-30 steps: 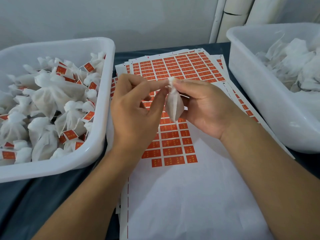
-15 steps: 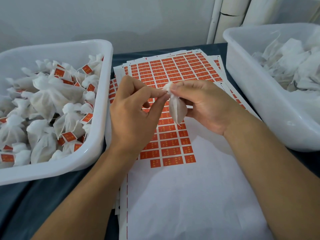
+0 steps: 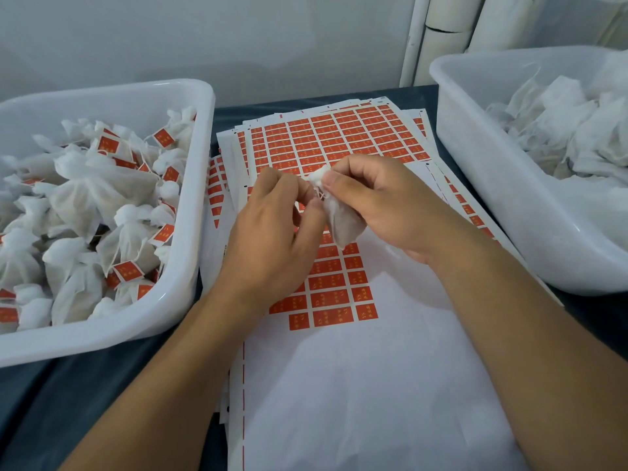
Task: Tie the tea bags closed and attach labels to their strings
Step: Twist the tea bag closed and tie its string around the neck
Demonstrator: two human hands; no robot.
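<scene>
White mesh tea bag (image 3: 345, 222) is held above the top label sheet (image 3: 339, 287), between both hands, near the middle of the view. Right hand (image 3: 384, 205) pinches the gathered neck of the bag with thumb and forefinger; the filled body hangs below, against the palm. Left hand (image 3: 272, 232) has its fingers curled at the neck, pinching the string (image 3: 318, 193) there; the exact path of the string is too fine to tell. Label sheet carries a grid of orange-red labels on its far part, with bare backing nearer the person. It tops a fanned stack on a dark table (image 3: 51, 402). Left tub (image 3: 142, 321) holds tied bags bearing orange labels. Right tub (image 3: 492, 198) holds loose white bags without visible labels.
</scene>
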